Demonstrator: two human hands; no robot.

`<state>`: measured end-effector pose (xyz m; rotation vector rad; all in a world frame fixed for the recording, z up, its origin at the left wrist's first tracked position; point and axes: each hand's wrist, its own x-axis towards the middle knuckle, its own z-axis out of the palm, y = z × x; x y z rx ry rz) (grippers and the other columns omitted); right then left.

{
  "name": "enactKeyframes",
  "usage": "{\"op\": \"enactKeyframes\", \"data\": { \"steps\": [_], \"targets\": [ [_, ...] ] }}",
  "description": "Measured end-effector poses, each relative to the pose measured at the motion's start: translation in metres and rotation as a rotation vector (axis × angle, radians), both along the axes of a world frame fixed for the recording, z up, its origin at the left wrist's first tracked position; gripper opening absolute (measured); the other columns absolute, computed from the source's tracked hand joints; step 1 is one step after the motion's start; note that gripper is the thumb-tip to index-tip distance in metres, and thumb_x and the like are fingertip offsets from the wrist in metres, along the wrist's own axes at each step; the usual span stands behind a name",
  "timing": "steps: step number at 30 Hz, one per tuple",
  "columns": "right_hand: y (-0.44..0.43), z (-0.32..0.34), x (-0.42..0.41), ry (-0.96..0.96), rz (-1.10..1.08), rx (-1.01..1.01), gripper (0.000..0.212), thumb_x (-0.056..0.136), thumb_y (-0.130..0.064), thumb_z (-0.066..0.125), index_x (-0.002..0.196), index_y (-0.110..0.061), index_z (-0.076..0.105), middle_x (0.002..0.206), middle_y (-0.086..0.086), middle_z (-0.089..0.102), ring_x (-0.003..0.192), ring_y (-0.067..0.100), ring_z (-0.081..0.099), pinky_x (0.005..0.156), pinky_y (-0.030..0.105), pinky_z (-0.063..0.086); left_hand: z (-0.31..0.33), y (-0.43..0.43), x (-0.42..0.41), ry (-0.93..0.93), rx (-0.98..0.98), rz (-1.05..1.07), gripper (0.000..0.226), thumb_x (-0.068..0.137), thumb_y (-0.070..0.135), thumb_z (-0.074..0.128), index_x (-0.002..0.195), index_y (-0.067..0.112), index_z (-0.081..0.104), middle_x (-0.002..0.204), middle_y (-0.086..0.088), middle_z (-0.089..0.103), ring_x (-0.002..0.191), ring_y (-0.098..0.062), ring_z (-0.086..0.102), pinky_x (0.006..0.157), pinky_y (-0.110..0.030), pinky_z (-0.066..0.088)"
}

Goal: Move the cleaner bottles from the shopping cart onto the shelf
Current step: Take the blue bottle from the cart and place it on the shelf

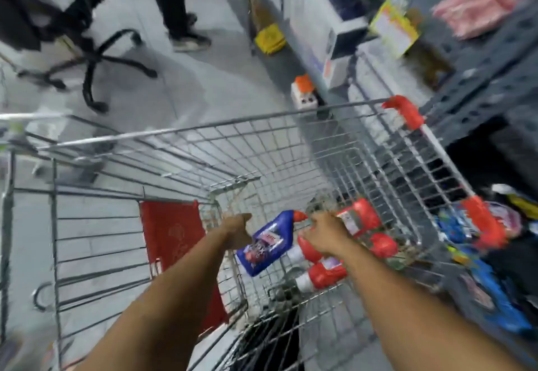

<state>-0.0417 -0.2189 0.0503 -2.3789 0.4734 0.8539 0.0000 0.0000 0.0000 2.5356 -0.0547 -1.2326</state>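
Note:
Both my arms reach down into a wire shopping cart. My left hand grips the side of a blue cleaner bottle with a red cap, lifted and tilted inside the basket. My right hand is closed over a red cleaner bottle with a white neck. Another red bottle lies just below it, and more red bottles lie further right on the cart floor. The grey metal shelf stands to the right of the cart. The picture is motion-blurred.
A red folded child-seat flap hangs in the cart's near left part. A black office chair and a person's legs stand on the floor beyond. Boxes and packages line the shelf base; blue packs lie at right.

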Motion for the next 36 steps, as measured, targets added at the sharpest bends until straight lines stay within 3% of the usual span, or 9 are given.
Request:
{"op": "enactKeyframes", "data": {
  "steps": [2,5,13,18,21,26,28,32,36],
  "targets": [
    [0.017,-0.038,0.013,0.032,-0.021,0.043,0.037,0.079,-0.025,0.068,0.112,-0.009,0.064,0.111,0.018,0.07,0.101,0.031,0.066,0.069,0.022,0.04,-0.027,0.002,-0.003,0.023,-0.033,-0.087,0.073,0.078,0.026,0.07,0.14,0.007,0.037,0.141,-0.02,0.05,0.127,-0.034,0.05,0.105,-0.038,0.042],
    [0.038,-0.078,0.021,0.181,-0.189,0.143,0.056,0.076,-0.026,0.072,0.125,-0.008,0.055,0.123,0.019,0.064,0.11,0.034,0.063,0.093,0.036,0.051,-0.059,0.0,-0.013,0.034,-0.009,-0.154,0.062,0.068,0.023,0.075,0.123,0.008,0.049,0.119,-0.022,0.063,0.11,-0.039,0.06,0.086,-0.038,0.048],
    [0.064,-0.118,0.028,0.217,-0.281,-0.059,0.042,0.082,-0.031,0.07,0.111,-0.001,0.063,0.119,0.022,0.067,0.109,0.037,0.063,0.089,0.037,0.049,-0.095,0.002,-0.007,0.078,0.038,-0.195,0.065,0.043,0.031,0.088,0.1,0.017,0.06,0.094,-0.01,0.069,0.088,-0.032,0.066,0.067,-0.026,0.039],
    [0.063,-0.115,0.023,0.211,-0.305,0.002,0.045,0.079,-0.031,0.072,0.115,-0.007,0.058,0.122,0.016,0.066,0.112,0.035,0.062,0.091,0.036,0.047,-0.087,0.009,-0.016,0.071,-0.021,-0.09,0.06,0.039,0.037,0.09,0.087,0.023,0.056,0.077,0.005,0.055,0.066,-0.018,0.049,0.047,-0.018,0.027],
    [0.054,-0.103,0.026,0.16,-0.319,0.076,0.044,0.074,-0.032,0.075,0.111,-0.016,0.058,0.12,0.011,0.067,0.11,0.032,0.063,0.09,0.033,0.046,-0.076,0.011,-0.023,0.03,-0.063,0.013,0.061,0.039,0.04,0.088,0.089,0.021,0.059,0.078,0.001,0.064,0.069,-0.021,0.057,0.053,-0.026,0.039],
    [0.015,-0.052,0.045,-0.006,-0.217,0.289,0.045,0.073,-0.026,0.077,0.112,-0.011,0.059,0.115,0.012,0.068,0.104,0.031,0.064,0.091,0.037,0.051,-0.019,-0.007,-0.021,-0.107,-0.181,0.161,0.057,0.041,0.039,0.088,0.089,0.022,0.062,0.076,0.003,0.07,0.068,-0.022,0.064,0.054,-0.029,0.047],
    [-0.008,-0.016,0.046,-0.113,-0.233,0.414,0.051,0.071,-0.022,0.078,0.116,-0.013,0.057,0.114,0.007,0.068,0.102,0.026,0.065,0.093,0.042,0.052,0.015,-0.021,-0.018,-0.122,-0.289,0.236,0.059,0.039,0.038,0.088,0.09,0.025,0.063,0.081,0.002,0.074,0.075,-0.022,0.069,0.065,-0.038,0.058],
    [-0.056,0.088,0.032,-0.411,-0.295,0.583,0.046,0.072,-0.017,0.078,0.11,-0.026,0.054,0.102,-0.004,0.065,0.092,0.015,0.065,0.089,0.04,0.053,0.106,-0.066,-0.018,-0.209,-0.589,0.3,0.061,0.043,0.018,0.093,0.097,0.015,0.064,0.094,-0.012,0.076,0.089,-0.035,0.07,0.08,-0.056,0.057],
    [-0.099,0.201,0.004,-0.731,-0.296,0.661,0.045,0.063,-0.028,0.078,0.102,-0.029,0.056,0.096,-0.003,0.07,0.082,0.007,0.068,0.075,0.023,0.054,0.199,-0.115,-0.029,-0.318,-0.849,0.296,0.063,0.047,-0.001,0.092,0.102,0.003,0.06,0.095,-0.014,0.075,0.085,-0.022,0.073,0.078,-0.042,0.061]
  ]
}}
